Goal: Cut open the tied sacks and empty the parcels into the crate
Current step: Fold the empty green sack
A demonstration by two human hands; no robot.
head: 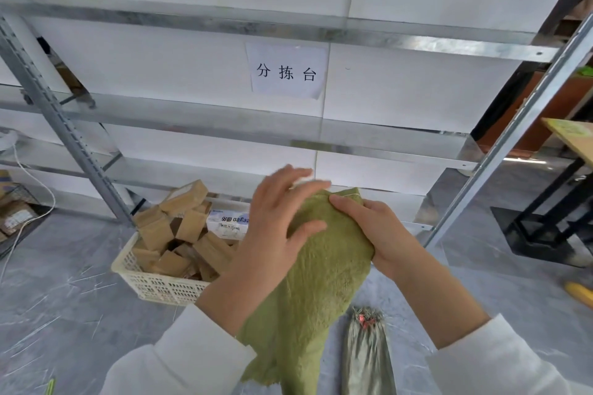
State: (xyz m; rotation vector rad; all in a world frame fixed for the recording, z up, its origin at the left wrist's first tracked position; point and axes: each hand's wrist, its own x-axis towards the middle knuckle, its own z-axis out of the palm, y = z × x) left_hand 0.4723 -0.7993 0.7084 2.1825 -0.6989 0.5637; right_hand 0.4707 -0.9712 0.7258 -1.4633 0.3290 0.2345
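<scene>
A limp green woven sack (317, 279) hangs in front of me, held up by its top corner. My right hand (375, 231) is closed around that corner from the right. My left hand (276, 228) lies against the sack's left side with the fingers spread, the thumb pressing the fabric. A white perforated crate (150, 285) stands on the floor to the left, filled with brown cardboard parcels (183, 228) and one white parcel (229, 221). A grey woven sack (365, 353) lies flat on the floor below my right forearm, its frayed end pointing away from me.
A metal shelving rack (64, 135) stands against the white wall behind the crate, with a paper sign (287, 70) on the wall. A black table frame (552, 224) is at the right. A white cable (35, 215) and more parcels lie at the far left on the grey floor.
</scene>
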